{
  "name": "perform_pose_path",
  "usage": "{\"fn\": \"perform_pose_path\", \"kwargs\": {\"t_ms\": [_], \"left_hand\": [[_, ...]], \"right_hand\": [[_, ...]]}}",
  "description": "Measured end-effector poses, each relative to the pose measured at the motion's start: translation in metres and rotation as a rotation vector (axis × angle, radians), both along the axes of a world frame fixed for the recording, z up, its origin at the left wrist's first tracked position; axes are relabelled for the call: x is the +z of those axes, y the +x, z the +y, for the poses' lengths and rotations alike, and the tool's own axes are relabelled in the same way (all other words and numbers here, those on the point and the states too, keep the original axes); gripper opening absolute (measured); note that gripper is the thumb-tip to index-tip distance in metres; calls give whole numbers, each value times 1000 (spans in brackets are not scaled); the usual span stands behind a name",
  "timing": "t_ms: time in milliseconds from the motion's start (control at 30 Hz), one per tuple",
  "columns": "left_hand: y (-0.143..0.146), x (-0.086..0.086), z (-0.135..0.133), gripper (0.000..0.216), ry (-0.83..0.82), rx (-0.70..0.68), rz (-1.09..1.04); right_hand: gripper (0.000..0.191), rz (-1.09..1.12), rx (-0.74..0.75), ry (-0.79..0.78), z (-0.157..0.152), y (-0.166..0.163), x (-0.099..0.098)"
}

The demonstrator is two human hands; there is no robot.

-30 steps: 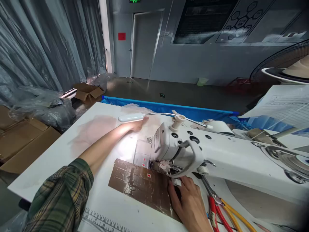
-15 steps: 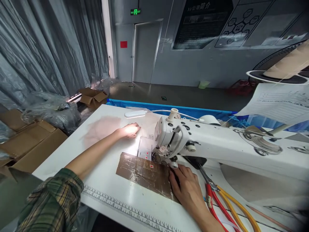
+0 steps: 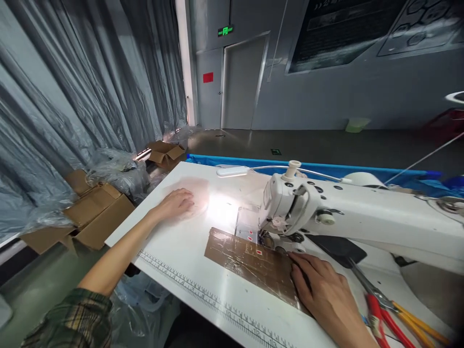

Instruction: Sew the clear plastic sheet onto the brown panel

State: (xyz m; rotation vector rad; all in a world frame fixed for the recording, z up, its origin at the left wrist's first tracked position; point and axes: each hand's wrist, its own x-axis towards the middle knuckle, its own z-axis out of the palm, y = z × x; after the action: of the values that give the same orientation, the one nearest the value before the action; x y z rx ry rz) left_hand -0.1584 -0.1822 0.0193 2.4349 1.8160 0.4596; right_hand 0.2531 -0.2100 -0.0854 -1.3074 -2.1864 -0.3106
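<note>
My left hand point(image 3: 177, 203) lies palm down on a sheer pale pink fabric point(image 3: 197, 193) at the left of the white sewing table point(image 3: 188, 246). Its fingers are stretched out and loosely together. My right hand point(image 3: 322, 285) rests with fingers extended on the right end of a brown tape-covered plate point(image 3: 250, 263), close to the needle area. A dark patch shows between thumb and forefinger; I cannot tell whether it is shadow or a thing. The white sewing machine point(image 3: 290, 198) stands beyond the plate, its lamp lighting the tabletop.
Red-handled and yellow-handled scissors point(image 3: 384, 304) lie right of my right hand, near a black pad point(image 3: 339, 249). A printed ruler point(image 3: 203, 295) runs along the front edge. Cardboard boxes point(image 3: 101, 208) and plastic bags point(image 3: 123, 169) are on the floor at left. A blue trough point(image 3: 253, 162) borders the back.
My left hand has moved left, away from the machine, onto the pink fabric, and its fingers have spread out flatter. My right hand stays on the plate. The view has turned left.
</note>
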Motion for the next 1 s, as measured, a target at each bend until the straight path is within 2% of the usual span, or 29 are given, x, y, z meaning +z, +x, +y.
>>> {"fn": "perform_pose_path", "kwargs": {"t_ms": [200, 300, 400, 467, 567, 633, 700, 800, 900, 1000], "left_hand": [[8, -19, 0, 18, 37, 103, -50], [18, -17, -3, 22, 81, 110, -85], [39, -15, -12, 18, 99, 47, -94], [60, -18, -20, 20, 91, -31, -92], [99, -32, -39, 30, 32, -320, -86], [125, -45, -55, 30, -11, -510, -113], [147, -55, -72, 27, 16, -678, -135], [163, -57, -86, 36, 105, -790, -160], [154, -46, -77, 32, 87, -696, -185], [131, -37, -53, 28, 68, -350, -101]], "right_hand": [[42, 14, -11, 39, 1, -2, 1], [42, -1, 8, 50, 0, -2, 2], [41, -7, 5, 46, 0, -1, 2], [40, 9, -2, 37, 1, -1, -1], [39, 33, -2, 41, 2, -1, -5], [40, 36, -2, 57, 3, -1, -6], [42, 27, 0, 64, 2, -1, -5], [42, 16, -9, 19, -1, -3, 1], [40, 17, -24, -52, -6, -6, 7], [40, 8, -36, -84, -10, -8, 12]]}}
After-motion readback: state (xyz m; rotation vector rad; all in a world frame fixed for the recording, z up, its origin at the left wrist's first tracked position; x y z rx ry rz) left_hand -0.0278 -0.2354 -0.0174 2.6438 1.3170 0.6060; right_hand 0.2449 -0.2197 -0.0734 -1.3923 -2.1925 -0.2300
